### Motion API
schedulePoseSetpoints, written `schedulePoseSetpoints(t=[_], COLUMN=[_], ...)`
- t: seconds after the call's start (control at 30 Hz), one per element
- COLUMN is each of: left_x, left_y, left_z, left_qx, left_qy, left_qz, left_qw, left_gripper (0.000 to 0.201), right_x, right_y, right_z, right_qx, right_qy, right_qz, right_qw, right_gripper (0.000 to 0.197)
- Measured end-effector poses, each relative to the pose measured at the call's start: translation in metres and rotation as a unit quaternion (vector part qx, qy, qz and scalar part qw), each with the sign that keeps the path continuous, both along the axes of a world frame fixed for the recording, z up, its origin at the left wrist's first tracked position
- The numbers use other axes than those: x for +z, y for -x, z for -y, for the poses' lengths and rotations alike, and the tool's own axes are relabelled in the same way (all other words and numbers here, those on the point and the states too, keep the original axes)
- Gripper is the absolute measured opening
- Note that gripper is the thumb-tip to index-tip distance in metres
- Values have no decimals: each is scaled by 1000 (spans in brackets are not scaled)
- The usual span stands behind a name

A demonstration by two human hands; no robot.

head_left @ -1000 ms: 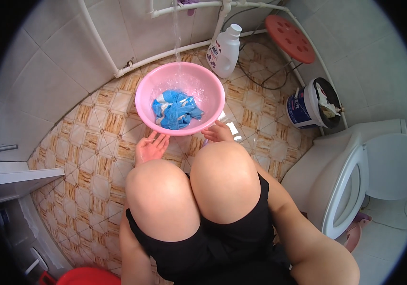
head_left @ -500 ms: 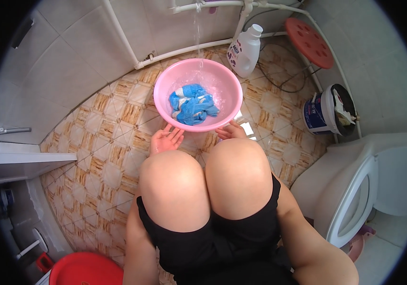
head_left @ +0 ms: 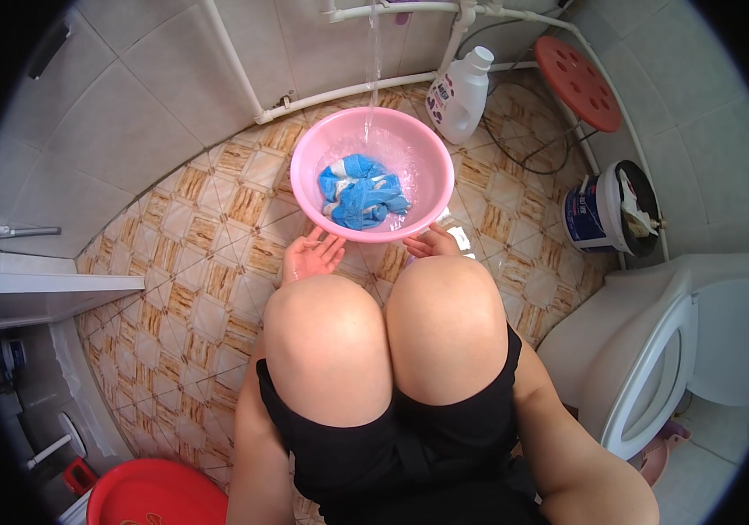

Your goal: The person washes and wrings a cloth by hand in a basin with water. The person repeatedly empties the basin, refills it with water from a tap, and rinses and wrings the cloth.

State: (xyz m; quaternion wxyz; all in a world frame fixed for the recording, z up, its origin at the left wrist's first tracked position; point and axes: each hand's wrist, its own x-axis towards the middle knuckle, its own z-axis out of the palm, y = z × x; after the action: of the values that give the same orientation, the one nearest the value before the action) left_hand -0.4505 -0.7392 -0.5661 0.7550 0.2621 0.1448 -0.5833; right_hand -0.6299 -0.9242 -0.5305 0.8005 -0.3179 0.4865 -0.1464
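Note:
A round pink basin (head_left: 303,194) stands on the tiled floor, and a stream of water (head_left: 373,74) falls into it from above. Inside it lies a crumpled, wet blue-and-white cloth (head_left: 362,194). My left hand (head_left: 311,255) is by the near left rim, palm up, its stretched fingers reaching the basin's edge. At the near right rim is my right hand (head_left: 432,242), fingers extended against the basin, with its lower part hidden behind my knee. Neither hand touches the cloth.
A white jug-shaped bottle (head_left: 459,96) stands behind the basin's right side. Farther right are a red round stool (head_left: 577,83), a bucket (head_left: 589,210) and a white toilet (head_left: 646,359). A red tub (head_left: 156,490) sits at lower left. White pipes (head_left: 339,98) run along the wall.
The whole view has shifted slightly, so things sit a little more to the right. The water stream looks thicker. Both hands remain at the basin's near rim.

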Motion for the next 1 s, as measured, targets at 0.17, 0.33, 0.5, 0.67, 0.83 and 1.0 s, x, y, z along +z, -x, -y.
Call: schedulePoseSetpoints(t=[0.17,0.33,0.5,0.67,0.83,1.0], left_x=[5,5,5,6,7,6], left_y=[3,2,3,4,5,4], left_z=[1,0,1,-1,0,0], left_qx=[-15,-13,-10,-3,-5,-5], left_qy=[-1,-12,-15,-15,-28,-26], left_qz=[17,15,19,18,21,24], left_qw=[1000,1000,1000,1000,999,999], left_gripper=[60,60,61,61,62,60], right_x=[-6,-8,-10,-9,-28,-25], right_y=[5,3,3,3,6,5], right_z=[4,3,3,-1,7,6], right_qx=[33,20,-10,-20,4,4], right_qy=[14,-2,-12,-10,-11,-13], right_qz=[11,5,4,-6,9,13], right_qw=[999,1000,1000,1000,1000,1000], right_gripper=[65,65,44,43,42,41])
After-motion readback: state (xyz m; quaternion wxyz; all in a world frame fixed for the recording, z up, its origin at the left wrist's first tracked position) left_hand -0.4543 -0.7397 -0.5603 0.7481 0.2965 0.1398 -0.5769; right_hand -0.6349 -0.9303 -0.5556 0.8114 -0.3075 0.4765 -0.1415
